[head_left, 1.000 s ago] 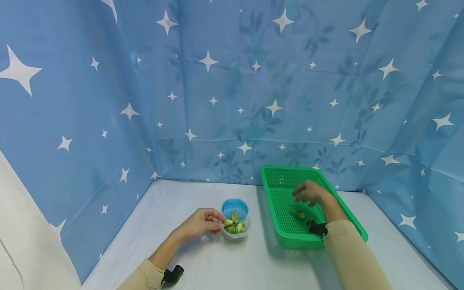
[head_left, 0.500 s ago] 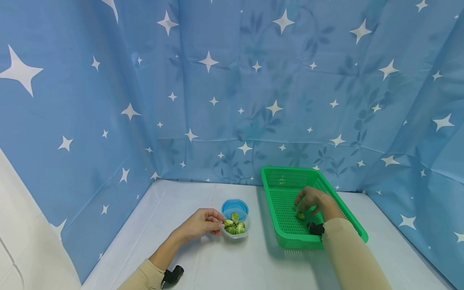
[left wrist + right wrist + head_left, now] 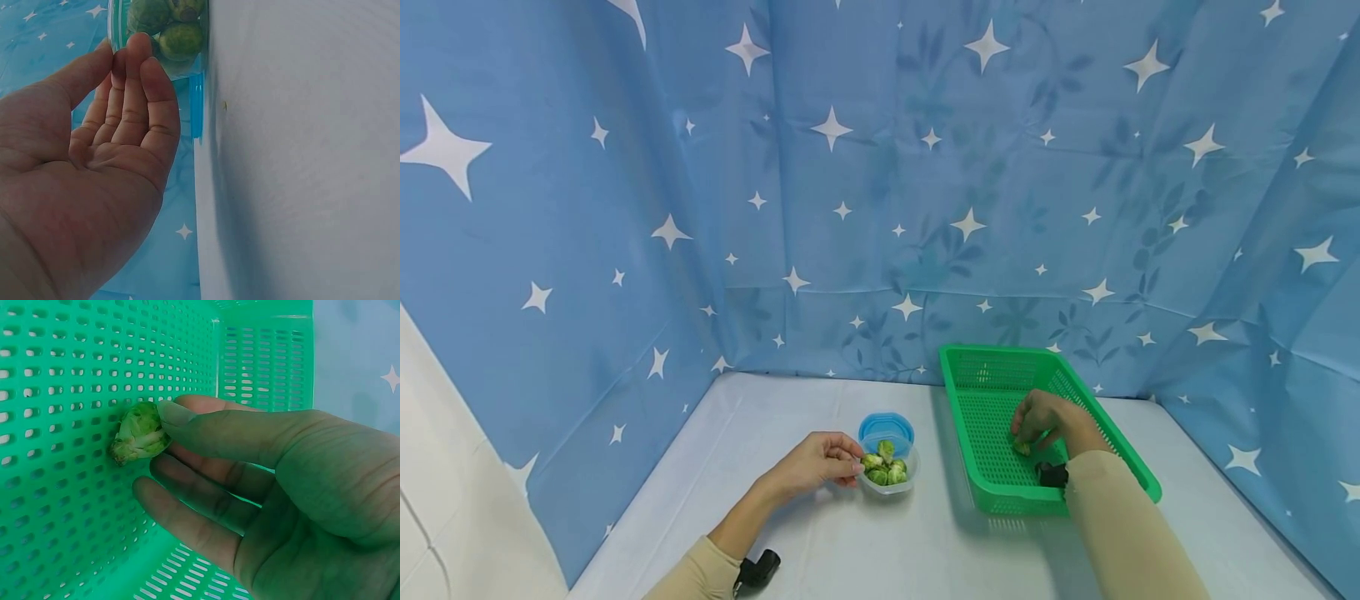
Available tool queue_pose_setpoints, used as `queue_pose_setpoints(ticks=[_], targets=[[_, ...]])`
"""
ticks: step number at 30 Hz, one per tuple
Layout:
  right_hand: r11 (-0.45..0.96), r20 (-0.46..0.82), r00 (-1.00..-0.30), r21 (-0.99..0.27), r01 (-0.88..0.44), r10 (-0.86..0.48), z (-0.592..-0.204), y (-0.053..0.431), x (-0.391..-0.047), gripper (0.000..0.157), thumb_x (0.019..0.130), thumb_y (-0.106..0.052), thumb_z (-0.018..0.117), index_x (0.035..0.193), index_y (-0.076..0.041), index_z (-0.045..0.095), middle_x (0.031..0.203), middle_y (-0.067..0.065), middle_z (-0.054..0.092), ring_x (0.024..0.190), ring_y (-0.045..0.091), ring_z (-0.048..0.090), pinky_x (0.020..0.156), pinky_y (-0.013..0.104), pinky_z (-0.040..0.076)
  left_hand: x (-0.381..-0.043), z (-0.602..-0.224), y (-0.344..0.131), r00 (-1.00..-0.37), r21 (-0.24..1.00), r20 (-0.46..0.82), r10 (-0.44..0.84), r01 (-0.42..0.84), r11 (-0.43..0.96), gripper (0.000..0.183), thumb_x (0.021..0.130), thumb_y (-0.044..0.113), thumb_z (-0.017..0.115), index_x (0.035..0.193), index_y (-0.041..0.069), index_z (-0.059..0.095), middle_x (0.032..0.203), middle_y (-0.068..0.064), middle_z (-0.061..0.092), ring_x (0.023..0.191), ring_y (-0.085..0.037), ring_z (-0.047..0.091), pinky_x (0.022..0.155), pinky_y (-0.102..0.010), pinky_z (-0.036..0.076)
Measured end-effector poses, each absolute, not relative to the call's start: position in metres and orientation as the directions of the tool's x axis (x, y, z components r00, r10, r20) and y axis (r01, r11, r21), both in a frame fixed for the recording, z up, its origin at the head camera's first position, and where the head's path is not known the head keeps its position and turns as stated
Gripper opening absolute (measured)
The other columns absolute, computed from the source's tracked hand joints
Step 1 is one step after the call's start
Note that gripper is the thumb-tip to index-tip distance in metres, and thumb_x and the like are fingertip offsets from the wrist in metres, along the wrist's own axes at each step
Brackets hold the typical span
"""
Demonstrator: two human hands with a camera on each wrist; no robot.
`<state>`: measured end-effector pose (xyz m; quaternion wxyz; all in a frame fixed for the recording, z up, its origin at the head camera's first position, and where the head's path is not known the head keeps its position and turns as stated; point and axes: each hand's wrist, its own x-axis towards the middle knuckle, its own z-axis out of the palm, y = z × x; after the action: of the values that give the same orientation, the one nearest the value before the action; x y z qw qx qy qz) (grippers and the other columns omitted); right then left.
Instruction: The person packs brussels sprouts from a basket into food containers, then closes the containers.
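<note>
My left hand (image 3: 818,460) pinches the near-left rim of a small clear plastic container (image 3: 887,488) between thumb and fingertips. Several green Brussels sprouts (image 3: 886,473) fill the container, and they show through its wall in the left wrist view. Inside a green perforated basket (image 3: 987,498), my right hand (image 3: 1048,421) reaches down to a single Brussels sprout (image 3: 140,432). Thumb and index finger pinch this sprout from one side, its cut stem end pointing away from the palm, against the basket's holed floor in the right wrist view.
A blue lid (image 3: 886,421) lies just behind the container on the white tabletop (image 3: 820,533). The basket's raised walls surround my right hand. A blue star-patterned curtain (image 3: 865,208) hangs along the back and both sides.
My right hand has lowered into the basket and its fingers have closed on the lone Brussels sprout. The left hand and the container stay in place.
</note>
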<state>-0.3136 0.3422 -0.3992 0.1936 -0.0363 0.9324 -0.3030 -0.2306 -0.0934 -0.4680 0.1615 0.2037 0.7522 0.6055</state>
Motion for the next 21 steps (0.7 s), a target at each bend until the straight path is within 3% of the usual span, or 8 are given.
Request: queue_pose_setpoints(ticks=[8,21], targets=[[0.814,-0.346,-0.917,-0.579,0.041,-0.200,-0.4018,0.3431,-0.3138,0.008,0.092,0.003,0.073,0.100,0.002,0.076,0.097,0.014,0.074,0.089,0.028,0.073,0.082,0.043,0.064,-0.2322,-0.4706,-0.0935,-0.861,0.978,0.000,0.508,0.106,0.180,0.026,0.099,0.017,0.073,0.119,0.001,0.068,0.098,-0.015,0.075,0.088,-0.024,0.076,0.082,-0.042,0.063],[0.810,-0.349,-0.902,-0.587,-0.001,-0.253,-0.3998,0.3416,-0.3121,0.011,0.088,0.013,0.072,0.097,0.006,0.072,0.098,0.017,0.071,0.088,0.030,0.071,0.083,0.047,0.063,-0.2303,-0.4676,-0.0932,-0.864,0.976,0.004,0.504,0.113,0.186,0.027,0.100,0.016,0.072,0.120,0.000,0.067,0.101,-0.021,0.074,0.088,-0.024,0.076,0.082,-0.042,0.063]])
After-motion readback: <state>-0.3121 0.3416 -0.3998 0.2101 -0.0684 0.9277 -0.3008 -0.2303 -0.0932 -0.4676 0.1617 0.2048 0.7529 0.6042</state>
